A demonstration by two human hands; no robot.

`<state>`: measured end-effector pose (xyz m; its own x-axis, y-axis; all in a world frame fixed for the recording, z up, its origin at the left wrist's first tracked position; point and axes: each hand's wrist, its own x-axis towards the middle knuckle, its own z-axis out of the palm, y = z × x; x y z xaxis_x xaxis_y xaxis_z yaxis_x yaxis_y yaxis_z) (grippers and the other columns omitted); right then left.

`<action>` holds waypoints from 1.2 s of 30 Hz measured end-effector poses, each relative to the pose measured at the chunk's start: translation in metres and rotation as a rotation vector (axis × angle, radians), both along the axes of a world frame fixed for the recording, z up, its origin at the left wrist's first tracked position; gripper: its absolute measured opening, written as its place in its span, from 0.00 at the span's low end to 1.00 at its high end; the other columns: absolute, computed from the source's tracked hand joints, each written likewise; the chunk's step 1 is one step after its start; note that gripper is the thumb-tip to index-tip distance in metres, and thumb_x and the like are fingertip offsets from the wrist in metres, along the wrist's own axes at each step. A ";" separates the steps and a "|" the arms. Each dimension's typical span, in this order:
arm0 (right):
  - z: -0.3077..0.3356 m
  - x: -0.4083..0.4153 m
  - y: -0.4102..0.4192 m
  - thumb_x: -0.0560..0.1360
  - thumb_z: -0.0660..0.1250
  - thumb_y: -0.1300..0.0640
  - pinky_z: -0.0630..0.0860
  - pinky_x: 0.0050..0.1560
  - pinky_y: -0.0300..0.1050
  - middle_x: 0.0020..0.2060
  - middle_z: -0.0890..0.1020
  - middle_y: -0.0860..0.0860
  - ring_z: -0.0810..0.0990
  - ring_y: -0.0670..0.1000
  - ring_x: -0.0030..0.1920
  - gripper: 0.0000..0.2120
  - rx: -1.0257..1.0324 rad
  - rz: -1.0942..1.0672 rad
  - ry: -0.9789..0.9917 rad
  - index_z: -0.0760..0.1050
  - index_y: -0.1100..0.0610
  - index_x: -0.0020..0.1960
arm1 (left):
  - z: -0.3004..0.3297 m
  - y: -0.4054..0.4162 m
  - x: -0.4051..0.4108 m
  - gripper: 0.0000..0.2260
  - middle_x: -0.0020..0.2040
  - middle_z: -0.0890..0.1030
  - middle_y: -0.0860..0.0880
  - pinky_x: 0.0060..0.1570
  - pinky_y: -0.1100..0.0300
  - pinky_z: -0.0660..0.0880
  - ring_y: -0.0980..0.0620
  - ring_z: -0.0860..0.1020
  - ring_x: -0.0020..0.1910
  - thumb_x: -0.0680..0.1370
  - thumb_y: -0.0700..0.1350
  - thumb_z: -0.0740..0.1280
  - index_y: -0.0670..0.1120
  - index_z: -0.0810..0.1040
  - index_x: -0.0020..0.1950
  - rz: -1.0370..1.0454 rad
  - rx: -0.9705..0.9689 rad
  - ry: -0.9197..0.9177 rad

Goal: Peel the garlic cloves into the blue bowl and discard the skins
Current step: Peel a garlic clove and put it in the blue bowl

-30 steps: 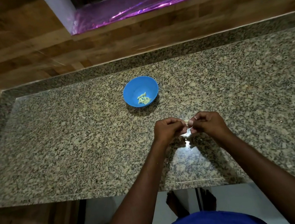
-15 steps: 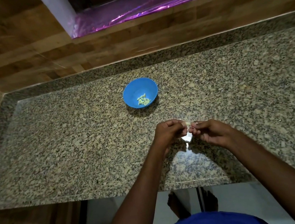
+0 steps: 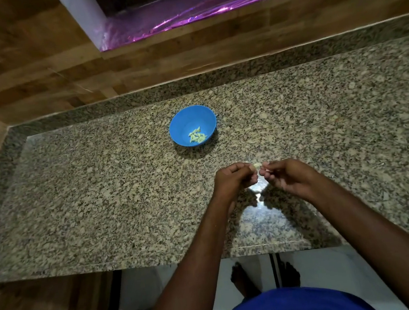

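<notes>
Both hands have parted slightly: left hand (image 3: 233, 181) pinches garlic clove (image 3: 256, 166), right hand (image 3: 287, 177) curled, apparently pulling skin, peel mid-way, blue bowl (image 3: 192, 125) part-filled.

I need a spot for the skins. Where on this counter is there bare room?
Bare granite counter stretches left of the blue bowl, and again to its right. The busy strip runs from the bowl to the left hand and right hand, which pinch a garlic clove.
</notes>
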<state>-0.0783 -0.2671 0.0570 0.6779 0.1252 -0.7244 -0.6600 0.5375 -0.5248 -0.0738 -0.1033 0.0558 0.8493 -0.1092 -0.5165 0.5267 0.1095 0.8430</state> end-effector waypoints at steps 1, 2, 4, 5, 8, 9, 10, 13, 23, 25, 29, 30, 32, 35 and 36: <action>-0.002 0.000 -0.002 0.80 0.60 0.70 0.76 0.26 0.34 0.33 0.81 0.57 0.80 0.47 0.27 0.05 0.066 0.007 0.019 0.74 0.67 0.47 | -0.001 -0.001 0.000 0.03 0.35 0.82 0.42 0.40 0.62 0.81 0.52 0.80 0.32 0.77 0.33 0.69 0.38 0.82 0.44 0.006 -0.013 0.010; -0.002 0.000 -0.004 0.79 0.60 0.69 0.75 0.25 0.34 0.32 0.81 0.57 0.79 0.47 0.26 0.05 0.103 0.013 0.035 0.74 0.66 0.47 | -0.001 -0.002 0.000 0.03 0.35 0.82 0.42 0.39 0.62 0.81 0.52 0.80 0.32 0.77 0.33 0.69 0.38 0.82 0.44 0.012 -0.019 0.021; -0.005 -0.001 -0.004 0.78 0.62 0.69 0.75 0.25 0.35 0.33 0.81 0.59 0.78 0.48 0.26 0.05 0.009 0.050 0.011 0.75 0.66 0.45 | -0.002 -0.004 0.001 0.03 0.34 0.82 0.41 0.37 0.62 0.80 0.51 0.79 0.30 0.76 0.32 0.69 0.37 0.82 0.44 0.022 -0.014 0.054; -0.007 -0.001 -0.005 0.77 0.65 0.69 0.75 0.26 0.37 0.33 0.81 0.60 0.78 0.49 0.27 0.05 -0.153 0.088 -0.061 0.75 0.65 0.43 | -0.003 -0.005 0.002 0.03 0.33 0.82 0.41 0.36 0.62 0.80 0.51 0.79 0.29 0.76 0.32 0.69 0.36 0.82 0.43 0.025 -0.007 0.077; -0.013 -0.003 -0.004 0.75 0.72 0.66 0.76 0.30 0.40 0.32 0.82 0.62 0.80 0.52 0.28 0.10 -0.761 0.186 -0.414 0.74 0.63 0.37 | -0.007 -0.008 0.006 0.03 0.33 0.82 0.42 0.37 0.60 0.79 0.50 0.80 0.29 0.75 0.33 0.69 0.35 0.81 0.42 0.029 0.008 0.165; -0.013 -0.005 -0.002 0.74 0.72 0.65 0.75 0.29 0.38 0.31 0.83 0.60 0.80 0.49 0.27 0.10 -0.859 0.172 -0.468 0.75 0.64 0.37 | -0.008 -0.008 0.008 0.03 0.33 0.82 0.42 0.38 0.60 0.80 0.51 0.80 0.29 0.75 0.33 0.69 0.35 0.81 0.42 0.035 0.005 0.188; -0.012 -0.006 0.000 0.75 0.72 0.65 0.75 0.29 0.37 0.31 0.83 0.59 0.80 0.48 0.27 0.09 -0.890 0.143 -0.479 0.75 0.65 0.38 | -0.009 -0.009 0.010 0.03 0.33 0.82 0.42 0.38 0.61 0.80 0.51 0.80 0.29 0.76 0.33 0.69 0.35 0.81 0.43 0.040 -0.001 0.203; -0.016 -0.001 0.000 0.77 0.68 0.66 0.76 0.30 0.41 0.32 0.83 0.58 0.79 0.49 0.27 0.04 -0.567 0.018 -0.238 0.76 0.68 0.45 | -0.010 -0.010 0.013 0.02 0.36 0.82 0.40 0.37 0.61 0.79 0.50 0.80 0.32 0.76 0.34 0.70 0.35 0.81 0.44 0.004 0.006 0.143; -0.029 0.003 -0.018 0.76 0.65 0.65 0.83 0.38 0.58 0.32 0.80 0.60 0.77 0.56 0.31 0.06 -0.322 0.058 0.060 0.77 0.65 0.40 | -0.028 -0.002 0.020 0.04 0.36 0.83 0.36 0.37 0.56 0.79 0.44 0.80 0.34 0.73 0.32 0.74 0.36 0.83 0.47 -0.144 0.329 -0.178; -0.033 0.004 -0.019 0.76 0.66 0.66 0.80 0.47 0.67 0.34 0.80 0.61 0.77 0.57 0.31 0.05 -0.320 0.080 0.052 0.77 0.66 0.41 | -0.034 -0.003 0.025 0.05 0.35 0.83 0.40 0.34 0.59 0.78 0.47 0.80 0.33 0.72 0.32 0.74 0.36 0.83 0.47 -0.153 0.362 -0.188; -0.037 0.003 -0.019 0.75 0.64 0.71 0.81 0.45 0.66 0.35 0.78 0.63 0.75 0.56 0.28 0.06 -0.359 0.069 -0.014 0.75 0.64 0.42 | -0.041 -0.012 0.032 0.07 0.35 0.84 0.44 0.36 0.60 0.79 0.53 0.81 0.31 0.70 0.31 0.73 0.41 0.84 0.45 -0.166 0.456 -0.246; -0.037 0.002 -0.019 0.75 0.64 0.72 0.81 0.44 0.66 0.34 0.78 0.63 0.75 0.56 0.28 0.06 -0.370 0.055 -0.021 0.75 0.64 0.42 | -0.044 -0.014 0.035 0.07 0.34 0.83 0.45 0.34 0.62 0.78 0.55 0.81 0.30 0.70 0.31 0.73 0.41 0.84 0.44 -0.173 0.486 -0.262; -0.040 0.000 -0.021 0.75 0.64 0.73 0.81 0.44 0.67 0.35 0.79 0.63 0.76 0.55 0.27 0.07 -0.377 0.046 -0.026 0.77 0.65 0.46 | -0.048 -0.021 0.039 0.06 0.33 0.83 0.46 0.32 0.65 0.77 0.60 0.80 0.28 0.71 0.31 0.72 0.40 0.84 0.45 -0.196 0.528 -0.286; -0.045 -0.002 -0.022 0.76 0.60 0.75 0.81 0.40 0.59 0.36 0.78 0.63 0.73 0.54 0.26 0.10 -0.384 0.045 -0.002 0.77 0.66 0.48 | -0.057 -0.027 0.047 0.10 0.38 0.86 0.47 0.41 0.60 0.81 0.55 0.84 0.35 0.74 0.36 0.69 0.44 0.87 0.51 -0.235 0.636 -0.364; -0.046 -0.003 -0.022 0.76 0.58 0.75 0.80 0.39 0.55 0.35 0.77 0.63 0.72 0.53 0.25 0.11 -0.391 0.037 0.012 0.77 0.67 0.48 | -0.058 -0.027 0.049 0.11 0.42 0.87 0.47 0.46 0.60 0.81 0.53 0.84 0.39 0.75 0.37 0.68 0.46 0.87 0.53 -0.247 0.698 -0.386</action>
<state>-0.0809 -0.2895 0.0110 0.6691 -0.1376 -0.7304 -0.6826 0.2748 -0.6771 -0.0249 -0.1305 -0.0024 0.9740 -0.0785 -0.2123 0.1272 -0.5859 0.8003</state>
